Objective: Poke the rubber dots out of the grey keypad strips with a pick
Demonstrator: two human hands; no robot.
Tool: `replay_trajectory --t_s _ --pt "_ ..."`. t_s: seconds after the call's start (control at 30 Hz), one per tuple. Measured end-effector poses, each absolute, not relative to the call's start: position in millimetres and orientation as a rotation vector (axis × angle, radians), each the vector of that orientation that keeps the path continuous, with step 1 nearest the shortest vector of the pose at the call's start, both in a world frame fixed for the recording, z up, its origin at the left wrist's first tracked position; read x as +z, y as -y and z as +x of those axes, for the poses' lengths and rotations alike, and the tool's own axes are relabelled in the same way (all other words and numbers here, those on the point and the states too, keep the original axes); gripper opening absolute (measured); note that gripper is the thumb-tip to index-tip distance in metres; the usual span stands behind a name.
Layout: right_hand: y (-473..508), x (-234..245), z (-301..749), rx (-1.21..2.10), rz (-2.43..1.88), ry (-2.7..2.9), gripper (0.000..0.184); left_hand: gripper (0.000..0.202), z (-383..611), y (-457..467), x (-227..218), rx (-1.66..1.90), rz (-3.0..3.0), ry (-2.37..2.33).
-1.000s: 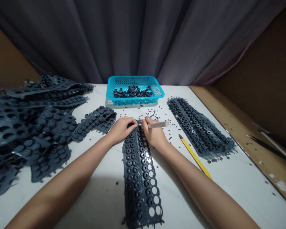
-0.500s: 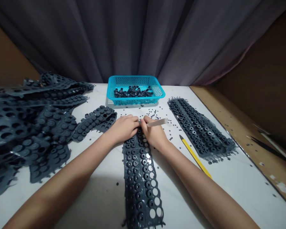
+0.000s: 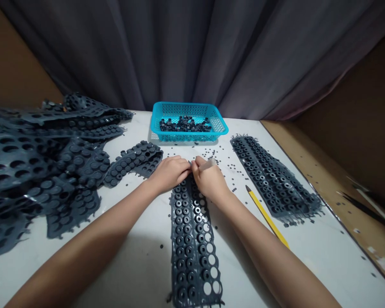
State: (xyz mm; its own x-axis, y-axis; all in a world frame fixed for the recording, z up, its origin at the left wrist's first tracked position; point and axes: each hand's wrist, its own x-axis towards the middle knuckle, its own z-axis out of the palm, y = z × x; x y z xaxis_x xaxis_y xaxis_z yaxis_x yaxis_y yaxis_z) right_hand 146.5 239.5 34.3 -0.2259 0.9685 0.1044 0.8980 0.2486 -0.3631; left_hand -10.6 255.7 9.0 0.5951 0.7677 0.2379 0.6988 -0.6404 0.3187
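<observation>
A long black rubber sheet (image 3: pixel 186 248) with rows of round, ring-shaped pieces lies lengthwise before me. Along its right side, many holes are bare and the white table shows through. My left hand (image 3: pixel 169 174) rests at the sheet's far end, fingers bent and pinched down on its edge. Close beside it, my right hand (image 3: pixel 211 179) is closed round a pale, flat-ended tool (image 3: pixel 208 164); the tool's tip is hidden by my fingers. Both hands' fingertips nearly meet over the far end of the sheet.
Behind my hands stands a blue basket (image 3: pixel 190 137) holding small black pieces. Bunched black rubber sheets (image 3: pixel 48 171) cover the left side. On the right lie another studded sheet (image 3: pixel 272 175) and a yellow craft knife-like tool (image 3: pixel 268 218). Small black discs (image 3: pixel 234 166) are scattered about.
The pale tool has swung in my right hand and now shows much shorter. My left hand stays at the sheet's far end. The whole view has shifted slightly.
</observation>
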Motion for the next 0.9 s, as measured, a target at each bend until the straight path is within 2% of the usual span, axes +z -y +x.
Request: replay_trajectory --t_s 0.3,0.47,0.67,0.9 --pt "-241.1 33.8 147.6 0.361 -1.717 2.189 0.025 0.017 -8.7 -257.1 4.0 0.921 2.004 -1.247" --pt "-241.4 33.0 148.0 0.404 -1.69 2.148 0.024 0.026 -9.0 -266.0 0.0 1.096 1.517 -1.194" --pt "-244.9 37.8 161.8 0.674 -1.43 1.777 0.037 0.041 -9.5 -265.8 17.2 1.045 1.157 -1.044" --pt "-243.5 51.8 163.5 0.834 -0.991 1.657 0.025 0.048 -2.2 -254.2 41.6 0.99 1.006 -0.875"
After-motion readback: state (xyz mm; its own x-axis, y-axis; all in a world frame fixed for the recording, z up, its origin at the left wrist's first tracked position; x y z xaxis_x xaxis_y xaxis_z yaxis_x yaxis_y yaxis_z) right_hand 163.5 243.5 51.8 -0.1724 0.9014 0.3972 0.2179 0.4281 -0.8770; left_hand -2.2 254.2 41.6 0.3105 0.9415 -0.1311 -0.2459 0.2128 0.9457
